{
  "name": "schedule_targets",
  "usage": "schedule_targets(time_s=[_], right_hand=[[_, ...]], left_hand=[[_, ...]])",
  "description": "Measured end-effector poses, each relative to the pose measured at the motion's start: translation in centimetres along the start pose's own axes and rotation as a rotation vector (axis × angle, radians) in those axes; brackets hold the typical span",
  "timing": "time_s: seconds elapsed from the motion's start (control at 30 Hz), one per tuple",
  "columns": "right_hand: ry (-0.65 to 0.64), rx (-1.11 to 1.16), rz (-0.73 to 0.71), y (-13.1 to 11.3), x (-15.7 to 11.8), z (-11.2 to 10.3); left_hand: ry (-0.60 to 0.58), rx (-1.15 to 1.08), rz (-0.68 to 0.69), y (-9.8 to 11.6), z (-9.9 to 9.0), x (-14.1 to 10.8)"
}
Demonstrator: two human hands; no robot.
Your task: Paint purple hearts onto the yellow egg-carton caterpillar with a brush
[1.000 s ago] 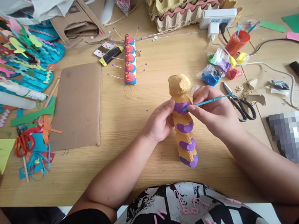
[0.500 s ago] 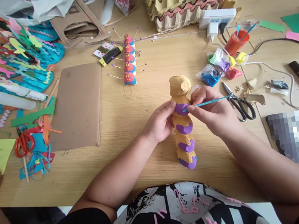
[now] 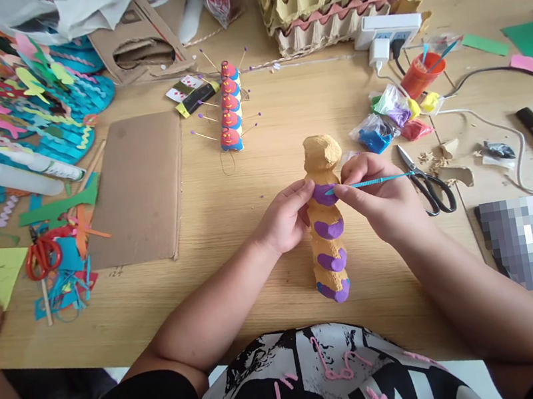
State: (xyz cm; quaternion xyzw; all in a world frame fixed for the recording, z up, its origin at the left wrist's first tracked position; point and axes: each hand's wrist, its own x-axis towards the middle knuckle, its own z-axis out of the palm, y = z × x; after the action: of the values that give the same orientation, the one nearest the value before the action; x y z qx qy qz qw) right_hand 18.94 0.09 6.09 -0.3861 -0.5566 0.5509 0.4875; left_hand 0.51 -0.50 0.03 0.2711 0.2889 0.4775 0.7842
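And here's the left hand [image 3: 287, 220], its grip closed against the left flank of a knobbly ochre strip [image 3: 321, 154], while the right hand [image 3: 385, 201] pinches a slim, ribbed blue tool [image 3: 370, 182] between thumb and fingers! The strip sits right between the two grips, above the table [image 3: 242, 210]: a row of rounded humps, pebbly and dry like moulded pulp, narrowing at each waist. Smooth purple patches [image 3: 329, 229] hug the humps, curved like crescents nearer the body, and the nearest shows blue at its edges. The tool's flat tip meets the uppermost purple patch, just left of the right grip. Look at the line of that strip: its long axis runs away from the body, bare end farthest, leaning very slightly right, with the tool pointing left across it. Just right of the right grip lie black-handled scissors [image 3: 429, 184]; beyond it, crinkly bags of coloured clay [image 3: 388, 119]. Beyond the left grip stands a red-and-blue humped strip [image 3: 230, 107], bristling with thin purple-tipped sticks.
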Motion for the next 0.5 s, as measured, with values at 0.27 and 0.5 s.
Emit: schedule_targets(time_s=[0.27,0.5], right_hand=[[0.014,0.008,-0.001,0.3,-0.03,-0.09],[0.009,0.148,-0.009,0.79,0.16,0.11]], left_hand=[[-0.016,-0.097,-0.029,0.2,0.17,-0.17],[0.013,-0.124,-0.056,0.41,0.35,-0.2]])
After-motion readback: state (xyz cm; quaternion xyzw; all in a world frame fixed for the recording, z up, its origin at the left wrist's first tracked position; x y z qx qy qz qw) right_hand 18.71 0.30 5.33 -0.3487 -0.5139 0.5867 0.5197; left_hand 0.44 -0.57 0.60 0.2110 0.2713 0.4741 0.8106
